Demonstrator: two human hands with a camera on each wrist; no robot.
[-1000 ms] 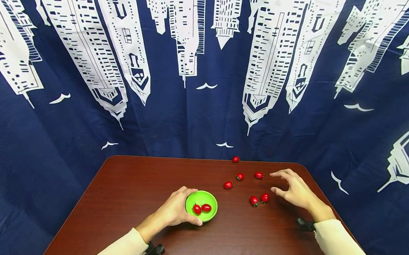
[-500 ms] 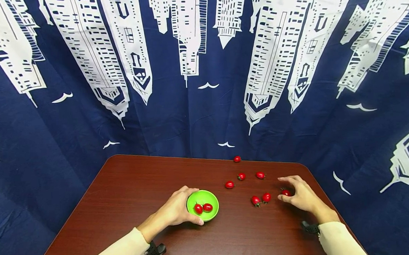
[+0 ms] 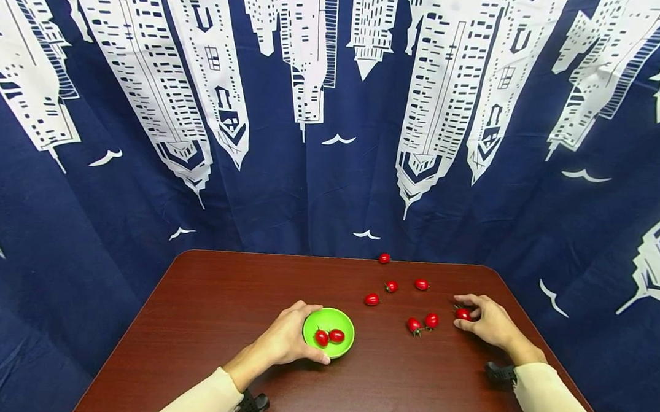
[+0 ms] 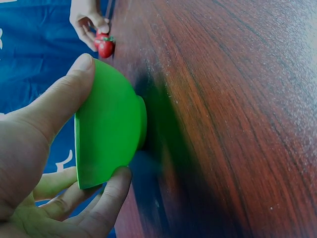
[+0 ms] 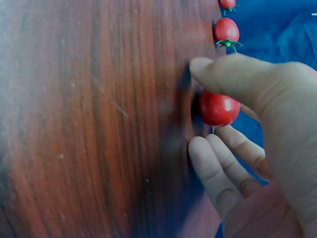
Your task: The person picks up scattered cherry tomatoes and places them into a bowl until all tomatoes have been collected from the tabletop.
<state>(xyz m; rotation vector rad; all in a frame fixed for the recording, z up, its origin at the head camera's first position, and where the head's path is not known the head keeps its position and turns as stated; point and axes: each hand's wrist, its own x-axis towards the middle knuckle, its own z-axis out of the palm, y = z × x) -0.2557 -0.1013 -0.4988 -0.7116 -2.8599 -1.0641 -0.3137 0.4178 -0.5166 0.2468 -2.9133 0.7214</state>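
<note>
Fingers (image 5: 233,79) of the person's right hand (image 3: 490,323) curl around a cherry tomato (image 3: 463,314) near the right edge of the dark wooden table (image 3: 212,303), thumb on one side and fingertips on the other, the fruit pinched between them and still down at the tabletop. Across the table, the left hand (image 3: 283,340) cups a small green bowl (image 3: 329,332), thumb on the near rim and fingers wrapped round the far wall; the bowl stands flat on the wood. Two tomatoes (image 3: 328,337) lie inside it, touching each other. Between the two hands sits a pair of loose tomatoes (image 3: 423,323), side by side, just left of the right hand's fingertips. Three more tomatoes (image 3: 397,290) are scattered beyond them, and a lone tomato (image 3: 384,258) rests near the table's far edge. Both forearms, in cream sleeves (image 3: 195,408), reach in from the near side, wrists low over the wood. A navy curtain (image 3: 326,120) printed with white skyscrapers hangs behind.
</note>
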